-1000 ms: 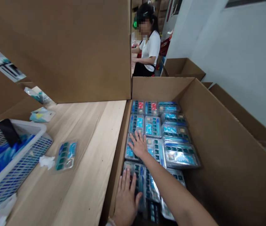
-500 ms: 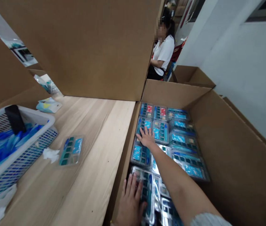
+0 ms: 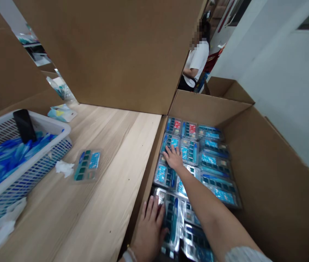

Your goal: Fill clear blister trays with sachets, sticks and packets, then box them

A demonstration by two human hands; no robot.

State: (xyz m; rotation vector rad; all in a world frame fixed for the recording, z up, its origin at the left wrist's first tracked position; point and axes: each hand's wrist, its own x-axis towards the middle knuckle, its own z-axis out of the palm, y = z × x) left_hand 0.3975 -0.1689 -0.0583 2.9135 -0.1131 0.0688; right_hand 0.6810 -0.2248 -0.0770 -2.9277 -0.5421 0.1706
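Left hand (image 3: 150, 229) flat, fingers spread, pressing on packs (image 3: 215, 165) at near left corner of box (image 3: 269, 171). Right hand (image 3: 174, 157) flat, fingers splayed, on packs farther in. Packs lie in overlapping rows across box floor. Likely light, stiff glossy plastic, slippery when stacked; best taken by edges. Loose pack (image 3: 87, 165) on desk (image 3: 116, 153), near basket (image 3: 49, 127).

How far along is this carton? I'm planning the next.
Done: blister packs cover the carton floor in rows. In hand: left hand and right hand press flat on them. Left: a loose pack lies on the table; space remains above the layer.
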